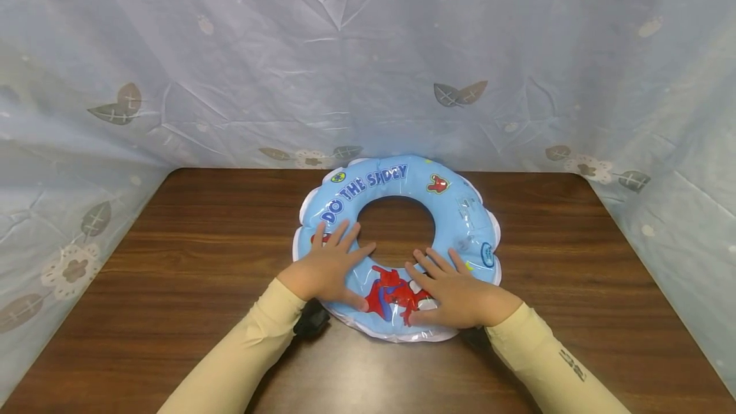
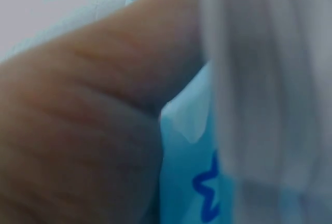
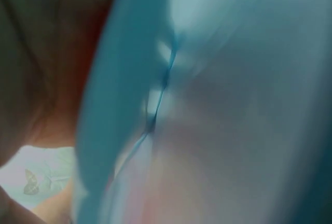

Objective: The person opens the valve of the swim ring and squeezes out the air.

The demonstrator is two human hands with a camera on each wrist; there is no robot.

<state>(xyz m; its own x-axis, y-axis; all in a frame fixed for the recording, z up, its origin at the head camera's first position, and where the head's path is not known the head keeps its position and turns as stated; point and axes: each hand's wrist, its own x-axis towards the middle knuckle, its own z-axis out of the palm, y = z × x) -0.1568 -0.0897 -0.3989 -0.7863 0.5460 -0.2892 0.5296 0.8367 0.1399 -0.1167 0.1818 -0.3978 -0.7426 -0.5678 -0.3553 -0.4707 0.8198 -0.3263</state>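
A blue inflatable swim ring (image 1: 454, 209) with a white scalloped edge lies on the wooden table, printed with "DO THE SPIDEY" and red cartoon figures. My left hand (image 1: 328, 268) rests on its near left side, fingers spread and straight. On the near right side my right hand (image 1: 460, 292) lies flat, its fingers also spread and pointing toward the central hole. Up close in the left wrist view, the ring (image 2: 189, 130) shows a dark blue star beside the hand. The right wrist view is filled by the ring's blurred seam (image 3: 165, 81).
The brown wooden table (image 1: 190, 260) surrounds the ring. A pale blue curtain (image 1: 374, 56) with leaf and flower prints hangs behind the table and along both sides. Dark wrist gear (image 1: 312, 321) shows under the left wrist.
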